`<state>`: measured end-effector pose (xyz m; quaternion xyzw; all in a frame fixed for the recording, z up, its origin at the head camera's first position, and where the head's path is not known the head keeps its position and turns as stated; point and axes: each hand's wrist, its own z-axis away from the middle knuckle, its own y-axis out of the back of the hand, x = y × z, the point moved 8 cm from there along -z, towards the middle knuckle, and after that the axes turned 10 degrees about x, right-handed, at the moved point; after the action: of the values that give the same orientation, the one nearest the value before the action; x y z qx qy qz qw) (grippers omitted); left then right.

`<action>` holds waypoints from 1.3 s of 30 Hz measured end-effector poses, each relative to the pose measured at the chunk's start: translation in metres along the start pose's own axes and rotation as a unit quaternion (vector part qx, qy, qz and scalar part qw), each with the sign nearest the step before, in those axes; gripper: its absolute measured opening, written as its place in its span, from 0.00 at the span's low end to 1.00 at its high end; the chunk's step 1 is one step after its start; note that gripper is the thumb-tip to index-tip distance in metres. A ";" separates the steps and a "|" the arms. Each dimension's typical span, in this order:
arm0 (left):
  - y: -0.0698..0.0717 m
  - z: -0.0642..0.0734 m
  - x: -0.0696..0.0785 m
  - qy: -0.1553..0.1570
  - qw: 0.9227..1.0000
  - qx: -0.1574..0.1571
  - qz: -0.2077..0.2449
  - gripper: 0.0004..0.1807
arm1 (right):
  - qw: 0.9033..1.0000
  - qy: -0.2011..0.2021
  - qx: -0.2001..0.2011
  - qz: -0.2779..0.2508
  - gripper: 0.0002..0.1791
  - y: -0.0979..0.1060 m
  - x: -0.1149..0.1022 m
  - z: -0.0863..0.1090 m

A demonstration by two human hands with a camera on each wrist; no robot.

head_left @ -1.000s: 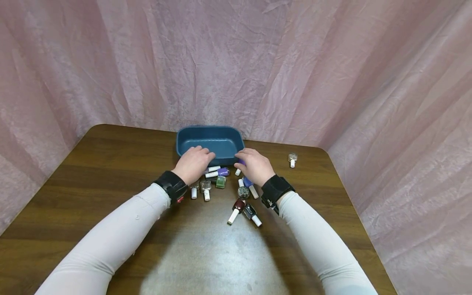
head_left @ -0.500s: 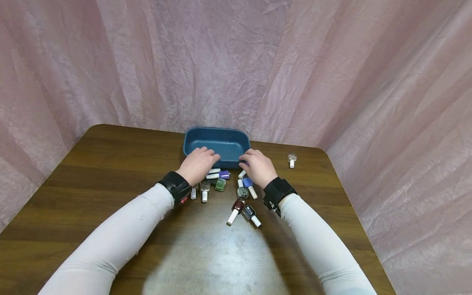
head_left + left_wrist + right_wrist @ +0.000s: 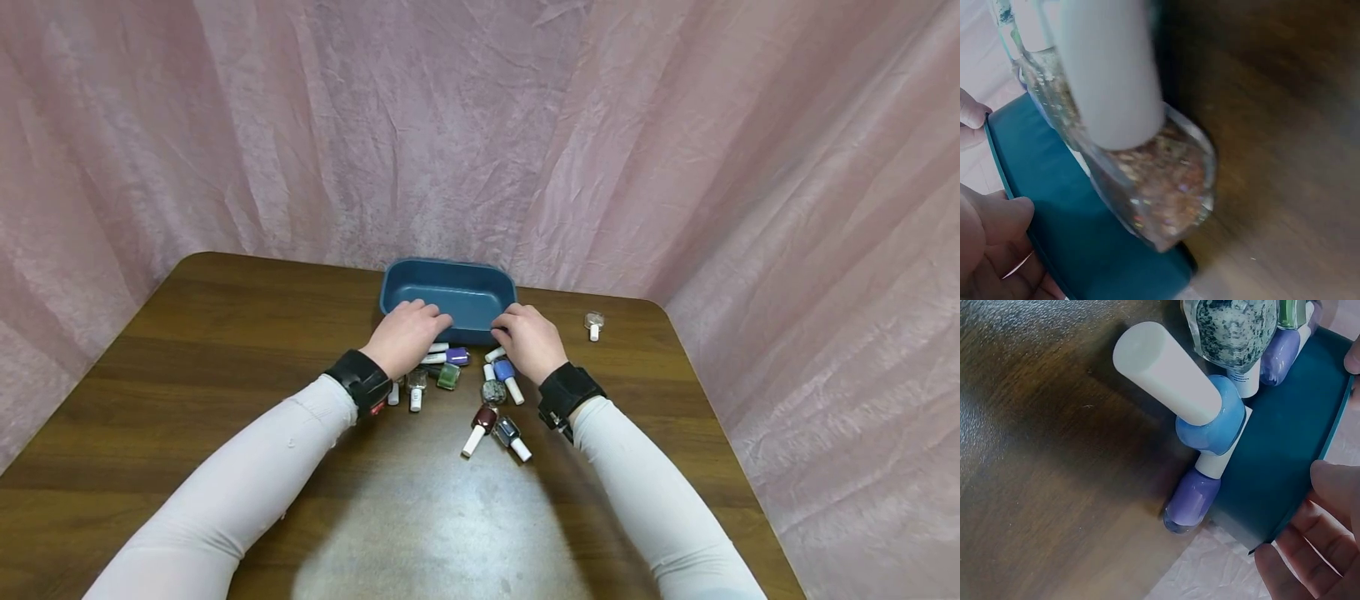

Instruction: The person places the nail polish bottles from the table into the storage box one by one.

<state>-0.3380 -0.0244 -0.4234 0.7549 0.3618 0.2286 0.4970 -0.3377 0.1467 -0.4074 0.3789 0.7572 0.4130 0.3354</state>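
Observation:
A blue plastic tray (image 3: 450,335) stands at the table's far edge, with nothing visible inside. My left hand (image 3: 407,337) grips its near rim at the left; in the left wrist view the thumb overlaps the wall. At the near right corner my right hand (image 3: 529,342) pinches the same rim, fingers on the inner side. Nail polish bottles lie before the tray: purple (image 3: 457,357), green (image 3: 448,377), blue (image 3: 504,369), speckled (image 3: 493,392), and glittery ones (image 3: 1166,187) by the left wrist. Another purple bottle (image 3: 1192,500) lies against the tray wall below the right hand.
Nearer on the wooden table (image 3: 225,350) lie a dark red bottle (image 3: 485,417) and a black bottle (image 3: 507,431), caps toward me. A clear bottle (image 3: 594,320) lies apart at the far right. A pink curtain (image 3: 465,133) hangs behind the table.
The tray has slid to the right, with both hands moving along on its rim. A white-capped bottle by the right hand has shifted slightly right. The nearer bottles have hardly moved.

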 end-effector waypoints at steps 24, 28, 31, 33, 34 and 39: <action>0.026 0.020 -0.022 0.045 0.995 0.092 0.013 0.04 | 1.000 -0.011 0.017 0.012 0.07 0.006 0.005 0.006; 0.024 0.022 -0.023 0.054 0.994 0.090 0.014 0.06 | 1.000 -0.013 0.018 0.011 0.07 0.007 0.006 0.006; 0.023 0.022 -0.023 0.060 0.994 0.087 0.012 0.06 | 1.000 -0.015 0.018 0.009 0.07 0.008 0.006 0.007; 0.022 0.021 -0.023 0.063 0.994 0.084 0.012 0.06 | 1.000 -0.016 0.019 0.008 0.07 0.008 0.006 0.007; 0.021 0.021 -0.023 0.064 0.994 0.082 0.013 0.06 | 1.000 -0.016 0.020 0.008 0.07 0.008 0.007 0.007; 0.019 0.020 -0.022 0.066 0.995 0.077 0.017 0.08 | 1.000 -0.019 0.020 0.008 0.08 0.007 0.008 0.008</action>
<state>-0.3321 -0.0580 -0.4135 0.7797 0.3979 0.2580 0.4088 -0.3331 0.1593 -0.4064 0.3994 0.7557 0.3929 0.3391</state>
